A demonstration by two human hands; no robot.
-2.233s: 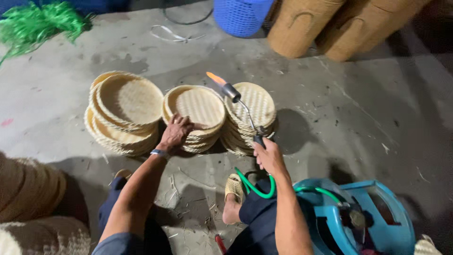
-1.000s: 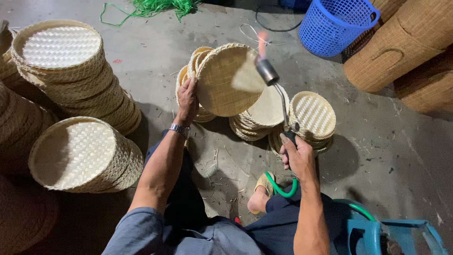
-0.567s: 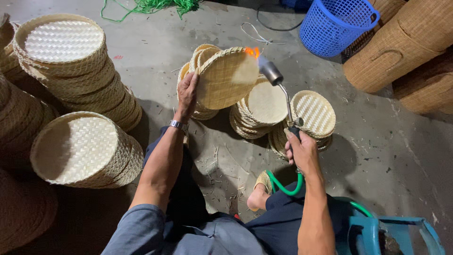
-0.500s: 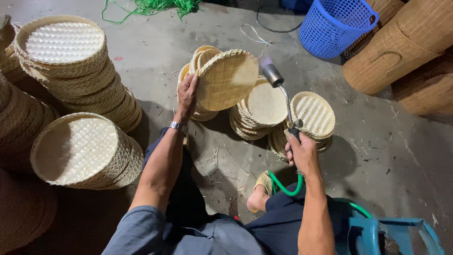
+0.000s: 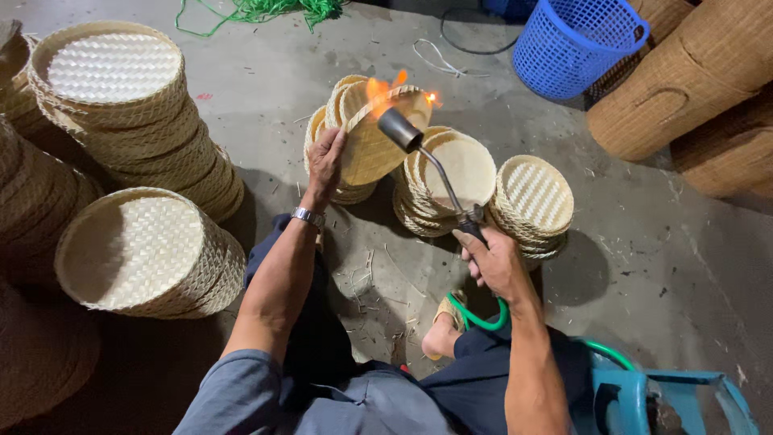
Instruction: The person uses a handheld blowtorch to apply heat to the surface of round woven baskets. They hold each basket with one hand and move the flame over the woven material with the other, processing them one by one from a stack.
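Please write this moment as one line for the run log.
left hand: tilts woven tray | right hand: holds gas torch | flame: on tray rim | view: head

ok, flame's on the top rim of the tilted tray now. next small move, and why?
Probably turn the woven tray a little with the left hand, bringing unsinged rim under the flame. The torch in the right hand is licking only the top edge; lingering there risks scorching it.

left hand point(image 5: 325, 159) tilts woven tray point(image 5: 378, 141); right hand point(image 5: 498, 262) aims flaming torch point(image 5: 427, 161) at rim.
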